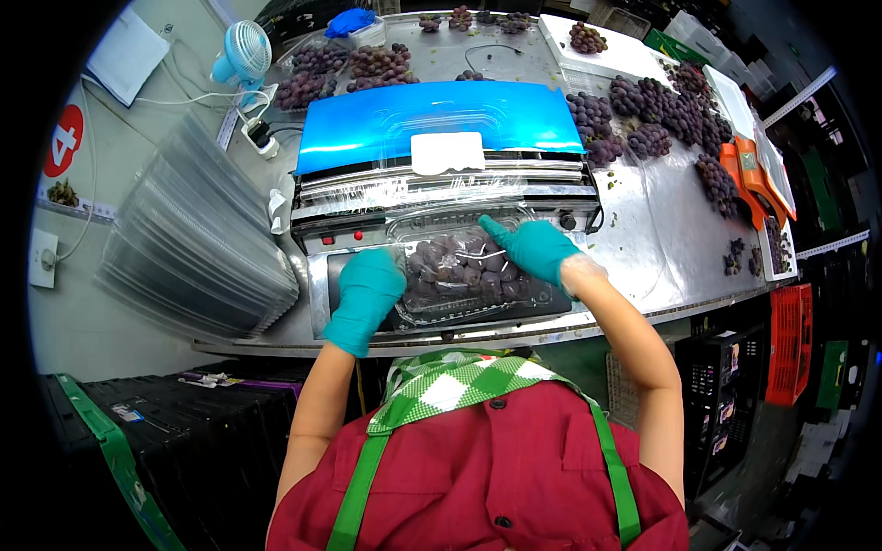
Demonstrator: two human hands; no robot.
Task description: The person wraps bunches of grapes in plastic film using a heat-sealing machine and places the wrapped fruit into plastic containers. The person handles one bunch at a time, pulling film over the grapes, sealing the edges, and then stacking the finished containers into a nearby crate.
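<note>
Before me a clear plastic container of dark purple grapes rests on the black plate of a tabletop film-wrapping machine. Clear film stretches from the machine down towards the container. My left hand, in a teal glove, is curled at the container's left side with its fingertips hidden. At the upper right, my right hand lies over the container, its gloved index finger stretched across the film near the far rim. Its other fingers are bent, their tips out of sight. A blue sheet covers the machine's back.
Nested clear plastic containers lean at the left, near a small blue fan and a power strip. Grape bunches cover the metal table's back and right, beside an orange holder. Black crates stand below left.
</note>
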